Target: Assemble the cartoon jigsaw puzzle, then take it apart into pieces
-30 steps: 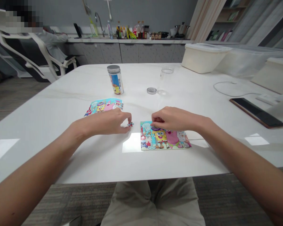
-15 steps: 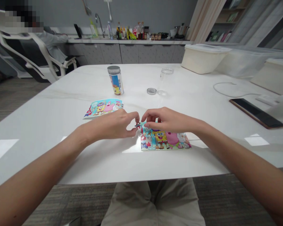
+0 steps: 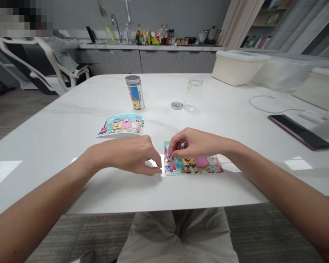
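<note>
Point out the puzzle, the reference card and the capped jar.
puzzle (image 3: 197, 165), head view, on its picture surface below the right hand.
reference card (image 3: 122, 124), head view, middle of the printed face.
capped jar (image 3: 135, 94), head view, on its label.

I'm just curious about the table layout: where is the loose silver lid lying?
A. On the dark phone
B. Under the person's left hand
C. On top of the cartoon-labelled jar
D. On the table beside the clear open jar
D: the silver lid lies flat on the white table, just left of the clear open jar, which stands uncapped.
</note>
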Demonstrator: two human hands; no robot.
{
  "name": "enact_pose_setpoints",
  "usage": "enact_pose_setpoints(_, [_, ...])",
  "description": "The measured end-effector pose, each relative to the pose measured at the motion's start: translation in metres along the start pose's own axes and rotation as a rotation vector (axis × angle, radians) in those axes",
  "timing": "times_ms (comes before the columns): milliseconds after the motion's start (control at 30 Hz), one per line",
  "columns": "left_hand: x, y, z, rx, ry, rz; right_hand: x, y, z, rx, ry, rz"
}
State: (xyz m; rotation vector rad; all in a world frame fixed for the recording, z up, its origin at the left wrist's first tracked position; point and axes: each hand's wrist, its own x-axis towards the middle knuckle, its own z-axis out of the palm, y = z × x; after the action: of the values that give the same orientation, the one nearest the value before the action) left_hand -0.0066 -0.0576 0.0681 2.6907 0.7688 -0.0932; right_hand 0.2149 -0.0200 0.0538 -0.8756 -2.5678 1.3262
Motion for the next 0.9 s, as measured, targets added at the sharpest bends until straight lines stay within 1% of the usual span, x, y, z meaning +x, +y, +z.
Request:
enact_pose_setpoints(100, [0.0011, 0.0007, 0.0020, -0.019, -0.026, 0.020, -0.0004, 0.0021, -0.0007, -0.054, -0.014, -0.008])
enact_pose_setpoints(233, [0.0024, 0.0004, 0.0056, 0.012, -0.024, 0.023, -0.0004, 0.0037, -0.0010, -0.015, -0.050, 0.041])
enact_pose_setpoints(400, [0.0018, 0.0013, 0.0057, 0.024, -0.029, 0.012, -0.0004, 0.0029, 0.0014, -0.023, -0.060, 0.055])
enact_pose_setpoints(600, [0.0022, 0.0022, 0.0054, 0.022, -0.065, -0.015, 0.0004, 0.0033, 0.0044, -0.038, -0.040, 0.061])
enact_pose_setpoints(800, [0.0021, 0.0012, 0.0069, 0.024, -0.058, 0.015, 0.0009, 0.0044, 0.0059, -0.077, -0.012, 0.060])
enact_pose_setpoints(900, [0.0020, 0.0017, 0.0067, 0.024, -0.062, 0.002, 0.0002, 0.0032, 0.0055, -0.107, -0.012, 0.045])
